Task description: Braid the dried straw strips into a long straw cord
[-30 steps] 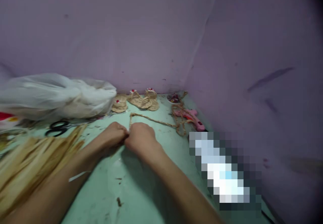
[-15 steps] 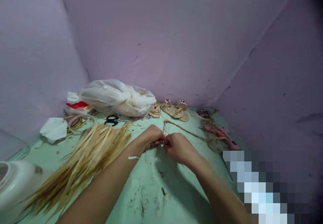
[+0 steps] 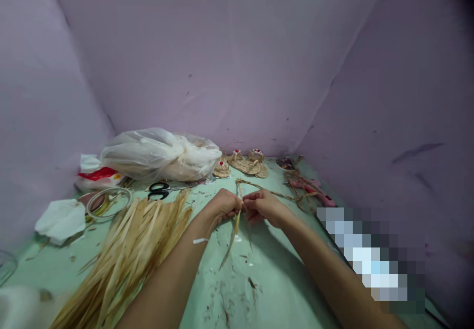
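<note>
A thin braided cord of dry plant fibre [image 3: 267, 192] runs from my hands up to a bend and off to the right. My left hand [image 3: 226, 205] is closed on the near end of this cord. Fingertips of my right hand [image 3: 263, 206] pinch it right beside the left. Below the hands hang loose fibre strands [image 3: 235, 235]. To the left of my left arm lies a spread bundle of dry, flat fibre strips [image 3: 140, 240].
Black-handled scissors [image 3: 158, 190], a knotted plastic bag [image 3: 159, 153], tape rolls [image 3: 111, 204] and white paper [image 3: 61, 220] stand at the left and back. Small woven slippers [image 3: 244, 163] sit by the wall. A pink tool [image 3: 314, 190] lies right, tangled with cord.
My right hand has gone from a fist to a fingertip pinch. Loose strands now show below the hands. The view has shifted, so the objects around sit further left.
</note>
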Demonstrator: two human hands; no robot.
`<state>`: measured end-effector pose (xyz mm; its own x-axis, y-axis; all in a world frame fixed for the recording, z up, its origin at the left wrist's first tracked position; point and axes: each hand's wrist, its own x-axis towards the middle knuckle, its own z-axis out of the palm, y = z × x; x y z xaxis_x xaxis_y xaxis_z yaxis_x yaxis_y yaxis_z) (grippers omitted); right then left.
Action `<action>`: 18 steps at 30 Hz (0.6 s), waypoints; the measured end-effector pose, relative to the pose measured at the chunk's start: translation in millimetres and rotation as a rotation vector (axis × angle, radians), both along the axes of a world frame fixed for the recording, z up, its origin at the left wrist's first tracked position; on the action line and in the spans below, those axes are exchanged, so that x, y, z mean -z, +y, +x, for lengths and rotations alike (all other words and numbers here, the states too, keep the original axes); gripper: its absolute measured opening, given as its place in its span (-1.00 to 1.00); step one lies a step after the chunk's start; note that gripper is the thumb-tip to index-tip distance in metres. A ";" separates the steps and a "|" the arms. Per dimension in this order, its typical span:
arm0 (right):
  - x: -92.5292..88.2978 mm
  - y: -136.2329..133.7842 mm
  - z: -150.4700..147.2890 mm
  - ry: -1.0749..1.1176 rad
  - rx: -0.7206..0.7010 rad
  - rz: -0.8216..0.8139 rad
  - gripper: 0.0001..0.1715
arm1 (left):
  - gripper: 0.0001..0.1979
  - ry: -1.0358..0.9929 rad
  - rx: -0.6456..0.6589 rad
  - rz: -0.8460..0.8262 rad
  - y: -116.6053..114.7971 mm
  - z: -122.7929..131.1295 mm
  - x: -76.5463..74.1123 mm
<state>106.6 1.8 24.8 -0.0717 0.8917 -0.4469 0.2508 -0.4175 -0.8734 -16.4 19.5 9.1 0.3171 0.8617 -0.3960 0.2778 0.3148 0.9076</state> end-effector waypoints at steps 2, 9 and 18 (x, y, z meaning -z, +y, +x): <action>4.8 -0.4 -2.4 0.027 -0.036 -0.045 -0.84 | -0.92 0.003 0.022 0.009 1.9 -0.6 2.4; 19.4 6.4 2.3 -0.037 -0.049 0.022 -0.84 | -0.92 0.243 0.064 -0.004 2.2 -4.9 -6.9; 31.2 10.4 5.5 0.035 0.007 0.046 -0.81 | -0.94 0.633 0.101 0.306 4.7 -5.2 -10.9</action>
